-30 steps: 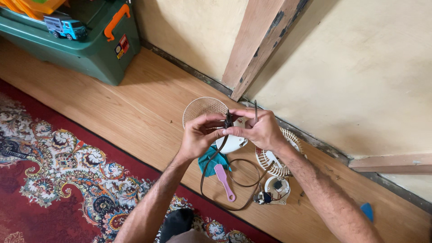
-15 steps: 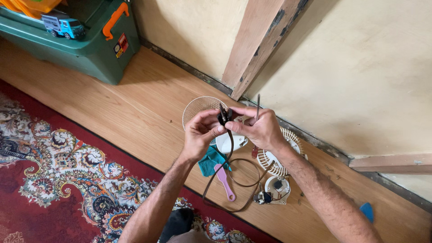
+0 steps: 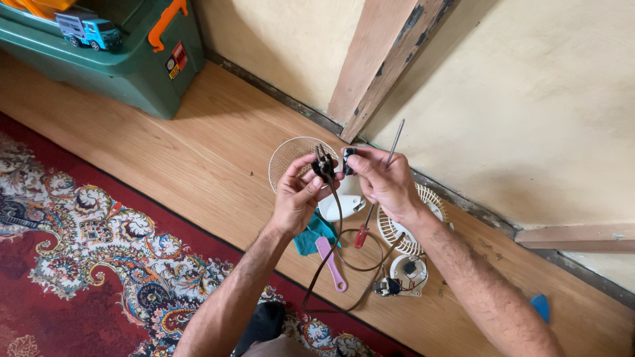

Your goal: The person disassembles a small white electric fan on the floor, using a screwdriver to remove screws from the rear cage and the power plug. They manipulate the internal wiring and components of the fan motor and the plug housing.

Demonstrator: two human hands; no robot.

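My left hand (image 3: pixel 297 195) grips a black electric plug (image 3: pixel 323 163) with its prongs up; a brown cord (image 3: pixel 334 264) hangs from it down to the floor. My right hand (image 3: pixel 383 182) pinches a small black piece (image 3: pixel 348 160), seemingly part of the plug, right beside it, and also holds a screwdriver (image 3: pixel 377 192) with a red handle and a thin metal shaft pointing up. Both hands are raised above small fan parts on the wooden floor.
Below the hands lie a round wire fan grille (image 3: pixel 290 158), a white ribbed fan cover (image 3: pixel 423 218), a small white motor housing (image 3: pixel 405 272), a teal cloth (image 3: pixel 311 235) and a pink tool (image 3: pixel 331 261). A green storage box (image 3: pixel 112 66) carrying a toy truck (image 3: pixel 89 30) stands far left. A patterned red rug (image 3: pixel 99 264) lies near me.
Both hands have lifted the plug slightly and brought it closer to the camera. The black piece now sits apart in my right fingers, beside the plug.
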